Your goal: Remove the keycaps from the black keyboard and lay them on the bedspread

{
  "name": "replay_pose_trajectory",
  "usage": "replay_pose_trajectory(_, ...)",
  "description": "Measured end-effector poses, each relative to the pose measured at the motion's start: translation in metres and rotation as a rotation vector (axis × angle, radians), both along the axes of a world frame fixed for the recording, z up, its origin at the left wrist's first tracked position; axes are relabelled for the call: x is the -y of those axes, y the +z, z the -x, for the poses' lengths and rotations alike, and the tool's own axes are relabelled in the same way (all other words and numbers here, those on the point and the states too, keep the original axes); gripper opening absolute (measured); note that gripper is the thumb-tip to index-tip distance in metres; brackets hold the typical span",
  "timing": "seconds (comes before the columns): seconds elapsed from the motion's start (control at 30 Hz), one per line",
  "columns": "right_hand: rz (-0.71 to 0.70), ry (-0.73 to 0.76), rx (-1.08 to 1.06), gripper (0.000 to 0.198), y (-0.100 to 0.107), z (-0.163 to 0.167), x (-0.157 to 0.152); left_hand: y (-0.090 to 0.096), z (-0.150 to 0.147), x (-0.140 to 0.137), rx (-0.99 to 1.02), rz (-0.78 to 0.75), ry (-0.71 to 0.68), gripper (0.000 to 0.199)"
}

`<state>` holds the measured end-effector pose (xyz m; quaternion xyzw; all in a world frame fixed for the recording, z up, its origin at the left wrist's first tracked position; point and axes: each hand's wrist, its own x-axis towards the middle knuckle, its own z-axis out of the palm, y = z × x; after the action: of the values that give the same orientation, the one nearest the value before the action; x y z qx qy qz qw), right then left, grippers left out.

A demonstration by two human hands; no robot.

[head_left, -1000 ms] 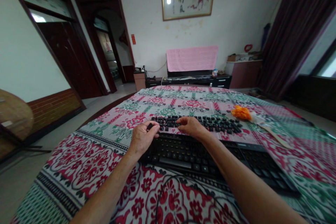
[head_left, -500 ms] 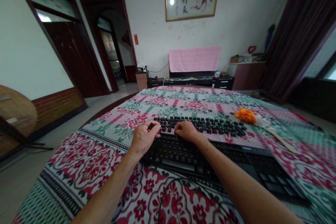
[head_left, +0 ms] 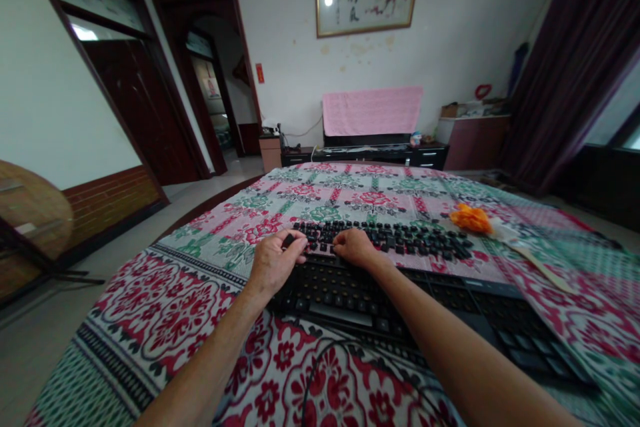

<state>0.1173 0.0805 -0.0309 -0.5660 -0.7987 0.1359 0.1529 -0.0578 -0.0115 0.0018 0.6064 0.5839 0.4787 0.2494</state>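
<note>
A black keyboard lies across the cloth in front of me, many of its keycaps off and the key posts bare. Behind it several loose black keycaps are spread in rows. My left hand is closed on a black keycap that shows between thumb and fingers, above the keyboard's far left corner. Just to the right, my right hand is closed, its fingertips down among the near loose keycaps. What those fingertips hold, if anything, is hidden.
An orange cloth flower-like bundle and a pale flat stick lie at the right. The keyboard cable curls on the patterned tablecloth near me. A low cabinet stands beyond the table.
Both hands keep almost the same places and grips. The view has shifted very slightly; the keyboard and keycaps look unchanged.
</note>
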Motion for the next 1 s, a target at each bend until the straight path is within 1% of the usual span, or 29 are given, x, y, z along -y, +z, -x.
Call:
replay_pose_trajectory(0.17, -0.003, -0.001, 0.012, 0.019, 0.001, 0.001, 0.000, 0.001, 0.000, 0.000, 0.021, 0.002, 0.002, 0.027)
replay_pose_trajectory(0.4, 0.024, 0.014, 0.015, 0.022, 0.002, 0.003, -0.004, 0.002, -0.001, 0.001, 0.011, 0.058, -0.029, 0.027)
replay_pose_trajectory(0.5, 0.024, 0.014, 0.013, 0.022, 0.003, 0.003, -0.003, 0.004, -0.003, 0.003, 0.010, 0.143, -0.110, 0.024)
replay_pose_trajectory(0.6, 0.008, 0.010, 0.012, 0.023, 0.006, 0.000, 0.001, 0.007, -0.006, 0.008, -0.014, 0.253, -0.251, 0.020)
replay_pose_trajectory(0.67, -0.016, 0.029, 0.021, 0.024, 0.008, -0.004, 0.006, 0.008, -0.010, 0.011, -0.040, 0.292, -0.333, 0.018)
replay_pose_trajectory(0.83, -0.079, 0.085, 0.028, 0.026, 0.009, -0.014, 0.021, 0.007, -0.015, 0.015, -0.079, 0.301, -0.432, 0.017)
replay_pose_trajectory(1.0, -0.104, 0.080, 0.016, 0.026, 0.007, -0.020, 0.032, 0.007, -0.018, 0.018, -0.212, 0.249, -0.471, 0.019)
